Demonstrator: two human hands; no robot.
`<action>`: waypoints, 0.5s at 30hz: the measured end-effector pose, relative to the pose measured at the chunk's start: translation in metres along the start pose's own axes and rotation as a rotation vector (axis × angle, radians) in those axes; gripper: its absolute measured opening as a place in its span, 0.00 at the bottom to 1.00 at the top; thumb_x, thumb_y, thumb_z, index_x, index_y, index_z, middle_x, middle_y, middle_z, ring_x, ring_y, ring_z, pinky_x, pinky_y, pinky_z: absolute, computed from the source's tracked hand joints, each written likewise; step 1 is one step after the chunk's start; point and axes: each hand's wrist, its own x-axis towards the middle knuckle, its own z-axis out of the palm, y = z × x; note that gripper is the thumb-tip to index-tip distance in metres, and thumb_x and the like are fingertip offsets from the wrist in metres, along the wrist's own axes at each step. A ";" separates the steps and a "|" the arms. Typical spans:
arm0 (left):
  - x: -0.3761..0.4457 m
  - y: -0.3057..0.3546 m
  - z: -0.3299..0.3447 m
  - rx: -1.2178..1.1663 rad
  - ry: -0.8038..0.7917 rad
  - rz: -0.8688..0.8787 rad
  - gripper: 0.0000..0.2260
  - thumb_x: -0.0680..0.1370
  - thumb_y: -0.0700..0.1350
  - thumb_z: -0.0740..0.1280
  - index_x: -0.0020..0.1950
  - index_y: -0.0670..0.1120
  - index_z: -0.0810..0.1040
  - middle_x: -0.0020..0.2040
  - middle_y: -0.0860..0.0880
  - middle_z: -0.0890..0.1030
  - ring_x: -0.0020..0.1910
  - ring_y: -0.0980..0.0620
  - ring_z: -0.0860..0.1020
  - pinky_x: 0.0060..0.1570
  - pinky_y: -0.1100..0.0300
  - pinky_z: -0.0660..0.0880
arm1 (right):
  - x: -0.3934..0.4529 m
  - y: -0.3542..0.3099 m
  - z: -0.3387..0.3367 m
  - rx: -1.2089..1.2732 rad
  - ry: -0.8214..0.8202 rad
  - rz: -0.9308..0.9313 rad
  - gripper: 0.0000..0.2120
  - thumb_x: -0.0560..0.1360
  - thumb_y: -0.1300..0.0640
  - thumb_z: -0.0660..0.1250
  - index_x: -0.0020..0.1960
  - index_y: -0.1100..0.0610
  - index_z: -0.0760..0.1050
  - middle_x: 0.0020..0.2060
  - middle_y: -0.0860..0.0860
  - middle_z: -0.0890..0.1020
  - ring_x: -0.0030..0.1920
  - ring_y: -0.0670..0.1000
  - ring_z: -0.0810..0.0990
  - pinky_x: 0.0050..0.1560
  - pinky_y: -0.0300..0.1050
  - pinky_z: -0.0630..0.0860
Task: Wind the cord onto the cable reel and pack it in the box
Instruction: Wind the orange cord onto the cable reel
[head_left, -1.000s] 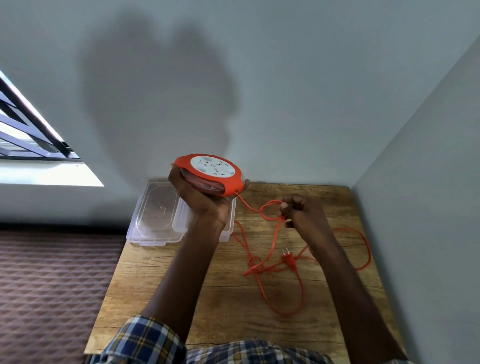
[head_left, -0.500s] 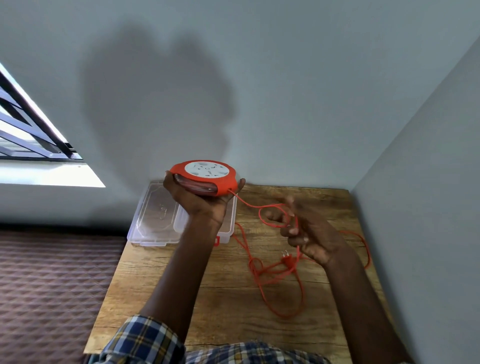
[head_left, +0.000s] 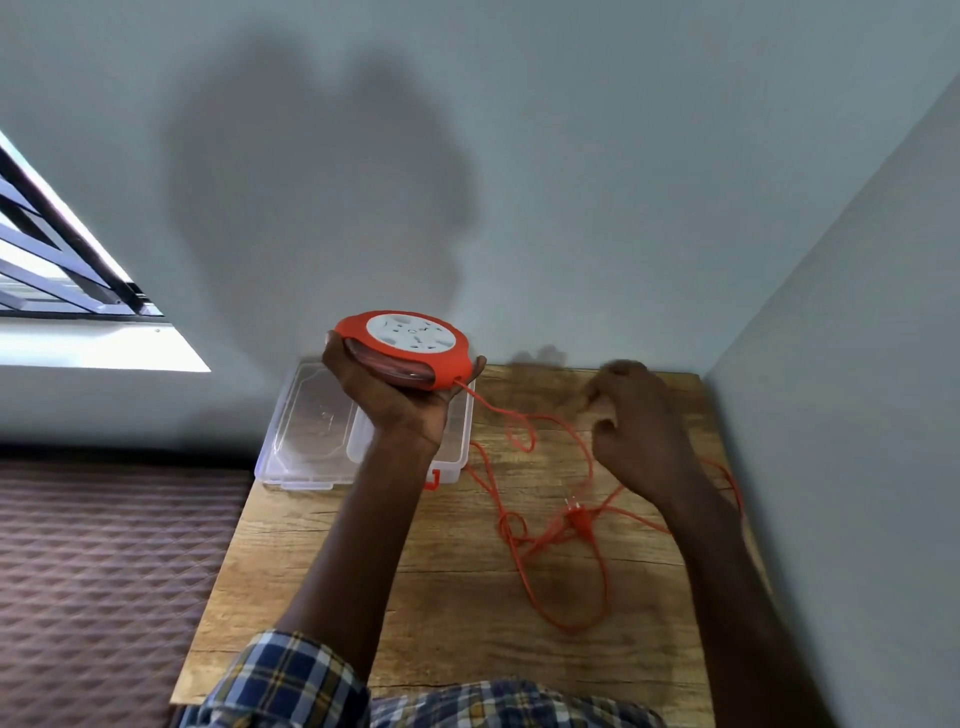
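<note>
The left hand (head_left: 400, 400) has its fingers (head_left: 337, 358) curled up around the rim of the reel (head_left: 405, 356), gripping it from beneath and holding it raised, face up and slightly tilted, above the open clear box (head_left: 311, 431) at the table's (head_left: 457, 613) far left corner. The cord (head_left: 524, 421) leaves the reel at the edge nearest the right hand, drops slackly to the right and down, loops once, then runs on into a loose tangle on the table with the plug (head_left: 576, 517) in its midst, nearer the person than either hand. The right hand (head_left: 639, 431) hovers over the table to the right of the reel, blurred; its fingers (head_left: 602, 410) look half curled, and whether they pinch the cord I cannot tell, though the strand passes just beside and under them. So the free cord lies on the right hand's side, running from the reel's outlet rightward and toward the body, and the right hand is plainly the nearer one to feed it in while the left keeps the reel steady. Most of the cord seems yet unwound, so packing looks some way off
</note>
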 end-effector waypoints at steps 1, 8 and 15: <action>-0.002 -0.002 0.003 0.008 -0.007 -0.001 0.36 0.79 0.73 0.53 0.73 0.48 0.76 0.70 0.36 0.78 0.68 0.29 0.76 0.57 0.18 0.71 | 0.000 -0.021 -0.003 0.143 -0.010 -0.089 0.20 0.71 0.61 0.68 0.61 0.48 0.78 0.65 0.49 0.76 0.67 0.49 0.73 0.67 0.43 0.69; 0.002 0.000 0.009 -0.116 -0.087 -0.076 0.39 0.77 0.73 0.55 0.76 0.46 0.74 0.73 0.34 0.76 0.69 0.25 0.74 0.57 0.16 0.70 | 0.001 -0.052 0.043 0.543 -0.290 -0.028 0.09 0.75 0.48 0.74 0.52 0.50 0.79 0.37 0.43 0.82 0.37 0.48 0.82 0.43 0.57 0.82; 0.009 0.018 0.003 -0.026 -0.141 -0.093 0.40 0.76 0.73 0.57 0.76 0.46 0.75 0.72 0.34 0.77 0.70 0.25 0.74 0.61 0.16 0.67 | -0.003 0.008 0.032 0.344 -0.329 0.213 0.22 0.63 0.30 0.74 0.46 0.45 0.81 0.40 0.42 0.83 0.44 0.44 0.82 0.49 0.48 0.78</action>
